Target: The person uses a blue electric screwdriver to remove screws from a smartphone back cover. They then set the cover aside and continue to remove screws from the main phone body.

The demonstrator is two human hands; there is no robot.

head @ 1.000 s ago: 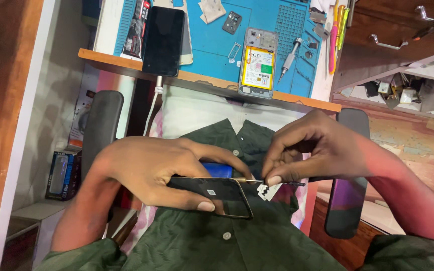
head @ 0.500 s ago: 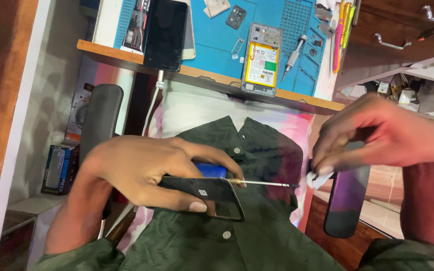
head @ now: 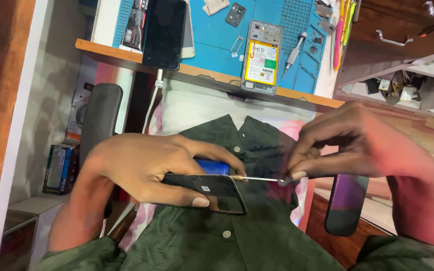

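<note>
My left hand [head: 141,170] grips a thin black phone screen panel [head: 217,188] flat against my lap, with a blue object [head: 212,166] tucked behind it under the fingers. A thin metal needle [head: 262,178] sticks out to the right from the blue object. My right hand [head: 357,145] pinches the needle's far end between thumb and fingertips; something small and dark sits in that pinch, too blurred to identify. Both hands hover over my dark green buttoned shirt [head: 257,236].
On the wooden desk edge above lies a blue work mat [head: 217,35] with an opened phone showing its battery [head: 262,57], a screwdriver [head: 293,52] and a black phone [head: 164,32] on a white cable [head: 151,100]. Chair armrests [head: 99,120] [head: 346,203] flank me. A drawer of small parts [head: 398,90] stands open at right.
My right hand pulled away rightward from the panel's edge, exposing the thin needle, then came back to pinch its tip. My left hand kept its grip and barely moved.
</note>
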